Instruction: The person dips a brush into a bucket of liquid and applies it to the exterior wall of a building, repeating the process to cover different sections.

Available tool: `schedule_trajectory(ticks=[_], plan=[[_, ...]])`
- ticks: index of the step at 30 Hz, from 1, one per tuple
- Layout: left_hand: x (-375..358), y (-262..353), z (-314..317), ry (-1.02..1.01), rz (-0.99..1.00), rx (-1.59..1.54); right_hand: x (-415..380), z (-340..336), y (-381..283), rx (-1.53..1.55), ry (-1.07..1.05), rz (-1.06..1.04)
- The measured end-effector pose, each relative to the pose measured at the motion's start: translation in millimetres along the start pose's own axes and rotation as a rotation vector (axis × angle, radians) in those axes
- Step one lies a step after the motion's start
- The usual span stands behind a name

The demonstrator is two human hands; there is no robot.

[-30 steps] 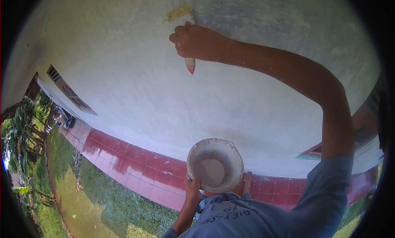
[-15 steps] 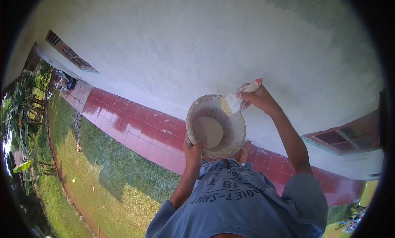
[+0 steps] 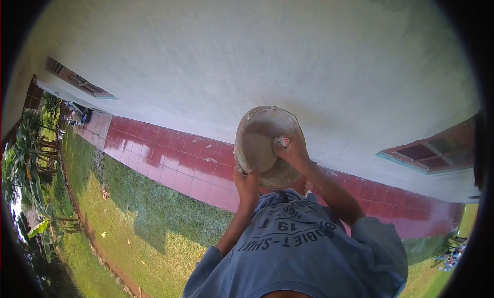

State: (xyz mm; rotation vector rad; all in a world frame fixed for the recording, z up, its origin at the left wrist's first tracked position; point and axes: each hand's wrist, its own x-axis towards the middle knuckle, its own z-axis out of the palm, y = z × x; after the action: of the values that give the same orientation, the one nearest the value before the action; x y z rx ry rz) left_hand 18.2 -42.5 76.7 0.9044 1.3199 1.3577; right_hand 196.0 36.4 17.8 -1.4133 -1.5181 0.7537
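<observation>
My left hand [image 3: 247, 185] grips the near-left rim of a stained bucket [image 3: 267, 111], thumb over the edge. Pale, milky paint [image 3: 260, 147] lies in the bottom. Inside the mouth of the bucket, my right hand [image 3: 294, 151] is closed around a paintbrush [image 3: 284, 142]. Only the reddish-white end of its handle shows; the bristles are hidden down in the bucket below my fist. Right beyond the far rim rises a whitish wall [image 3: 221, 66].
Red floor tiles [image 3: 175, 159] run along the foot of the wall. Windows sit at the left [image 3: 82, 81] and right [image 3: 432, 151]. Grass [image 3: 159, 226] borders the tiles, with banana-like plants [image 3: 38, 190] at far left.
My right hand has moved from above the far-right rim down into the bucket, taking the paintbrush with it. My left hand still holds the rim, and the bucket has tilted slightly.
</observation>
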Motion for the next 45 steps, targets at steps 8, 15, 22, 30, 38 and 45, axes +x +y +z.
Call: schedule_trajectory(ticks=[8,15,22,30,38,45], plan=[[2,-10,-7,-0.001,-0.013,0.047,-3,19,-2,-0.063,0.007,0.132],[0,-11,1,0.051,0.015,0.023,4,-6,17,0.064,0.026,0.154],[0,-8,-2,0.005,-0.02,0.055,2,-26,14,0.42,-0.054,0.358],[1,-10,-3,-0.002,-0.064,0.03,-3,-38,-6,0.598,-0.1,0.389],[-1,4,8,0.008,-0.054,-0.095,-10,-73,-65,0.644,0.0,0.251],[0,5,10,0.017,-0.082,-0.063,-4,-106,-98,0.351,-0.1,-0.469]])
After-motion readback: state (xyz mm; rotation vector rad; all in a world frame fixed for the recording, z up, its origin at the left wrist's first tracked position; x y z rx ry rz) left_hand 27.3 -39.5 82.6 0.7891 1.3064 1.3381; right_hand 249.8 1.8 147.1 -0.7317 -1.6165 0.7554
